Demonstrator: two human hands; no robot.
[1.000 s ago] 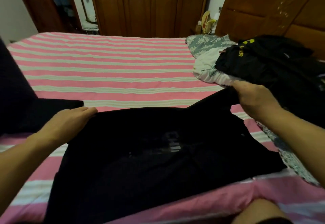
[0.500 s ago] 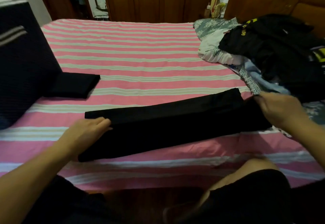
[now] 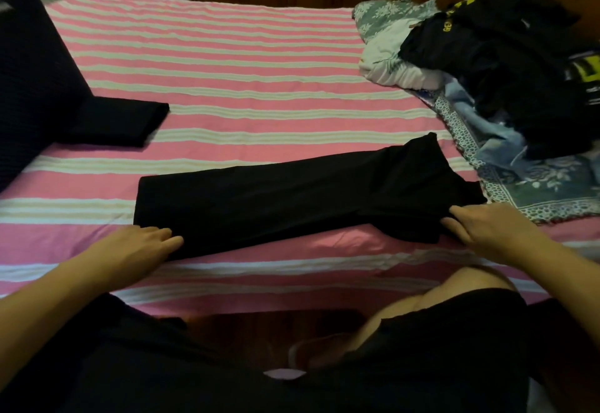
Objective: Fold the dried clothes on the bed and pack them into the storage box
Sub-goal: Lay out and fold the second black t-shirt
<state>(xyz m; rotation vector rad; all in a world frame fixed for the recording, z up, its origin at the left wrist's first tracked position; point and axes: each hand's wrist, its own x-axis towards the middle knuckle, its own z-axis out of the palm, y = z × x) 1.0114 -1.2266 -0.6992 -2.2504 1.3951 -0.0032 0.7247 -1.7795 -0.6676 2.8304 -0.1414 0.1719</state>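
Note:
A black garment (image 3: 292, 198), folded into a long narrow strip, lies flat across the pink striped bed (image 3: 243, 65). My left hand (image 3: 136, 250) rests with straight fingers on the strip's near left corner. My right hand (image 3: 487, 227) touches the strip's right end, where a flap of cloth sticks out, with its fingers straight. A dark storage box (image 3: 29, 71) stands at the left edge of the bed. A smaller folded black garment (image 3: 120, 123) lies against the box's side.
A heap of unfolded clothes (image 3: 506, 65), mostly black with yellow print, sits at the right on a white pillow (image 3: 389, 58) and a blue floral blanket (image 3: 545, 182). Wooden wardrobe doors stand beyond the bed. My knees are at the bed's near edge.
One second ago the garment lay spread wide in both hands. It has since been folded into a narrow strip and laid flat, and both hands have slid to its near corners.

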